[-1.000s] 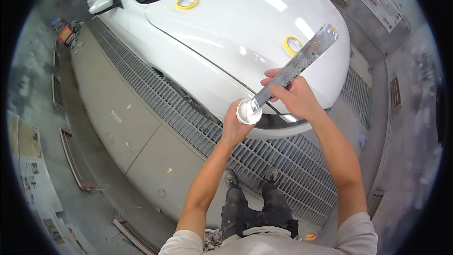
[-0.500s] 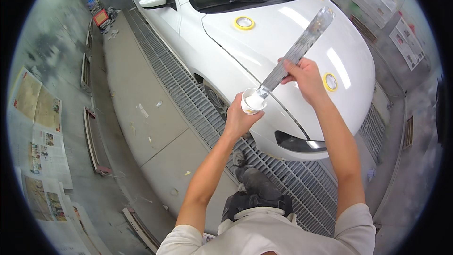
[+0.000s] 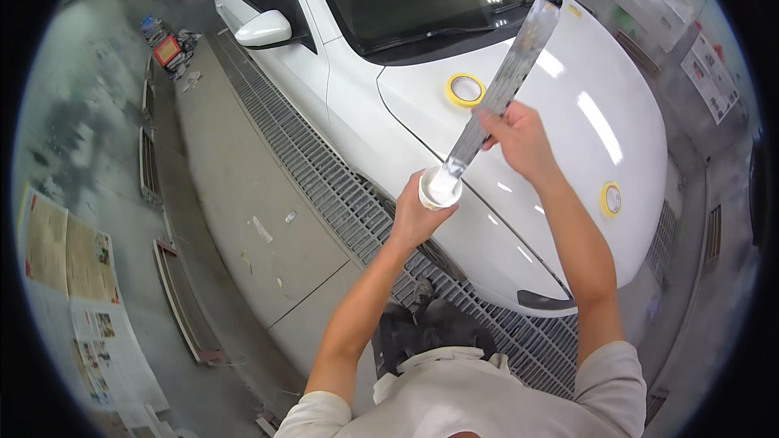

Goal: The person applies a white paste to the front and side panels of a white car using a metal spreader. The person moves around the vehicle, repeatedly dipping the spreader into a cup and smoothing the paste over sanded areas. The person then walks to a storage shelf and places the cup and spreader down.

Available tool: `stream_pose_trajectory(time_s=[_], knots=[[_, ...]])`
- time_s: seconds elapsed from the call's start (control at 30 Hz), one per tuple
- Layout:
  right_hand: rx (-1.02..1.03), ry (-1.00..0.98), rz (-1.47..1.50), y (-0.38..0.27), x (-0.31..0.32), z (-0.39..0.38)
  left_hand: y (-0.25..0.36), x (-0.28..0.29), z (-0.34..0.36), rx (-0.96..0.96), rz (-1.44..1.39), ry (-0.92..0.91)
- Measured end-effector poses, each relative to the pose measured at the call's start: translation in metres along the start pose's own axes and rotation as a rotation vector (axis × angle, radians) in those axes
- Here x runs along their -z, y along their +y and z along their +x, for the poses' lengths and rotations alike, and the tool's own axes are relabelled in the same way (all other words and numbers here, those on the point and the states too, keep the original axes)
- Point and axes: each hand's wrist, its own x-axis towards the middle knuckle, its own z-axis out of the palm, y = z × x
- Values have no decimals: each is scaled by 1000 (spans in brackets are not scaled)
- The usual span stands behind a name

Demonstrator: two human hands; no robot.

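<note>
A small white paper cup of white paint sits in my left hand, whose fingers wrap round its side. My right hand pinches a long flat metal mixing stick near its middle. Slanting down to the left, the stick has its lower end in the cup's mouth, by the white paint; its upper end rises past my hand. Both hands are above the fender and hood of a white car. A roll of yellow masking tape lies on the hood, and another tape roll is farther right.
Metal floor grating runs along the car's left side, beside a grey floor strip. Printed sheets cover part of the left wall, and more sheets hang at right. A red box stands among clutter at the far left.
My view has shifted nearer the car, so the windshield and mirror appear larger. The stick now stands steeper in the cup. Both hands keep their hold.
</note>
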Motion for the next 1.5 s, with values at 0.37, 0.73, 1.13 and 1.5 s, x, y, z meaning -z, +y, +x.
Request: stream_pose_trajectory(time_s=[0.37,0.73,1.13,1.5], knots=[[-165,272,-33,48,-73,110,-80,62,124,-3,-70,-247],[-388,438,-3,70,-78,211,-166,108,219,-54,-106,-408],[-480,426,-164,51,-111,212,-161,116,247,-104,-189,-455],[-158,556,-91,45,-139,185,-145,125,249,-119,-187,-476]])
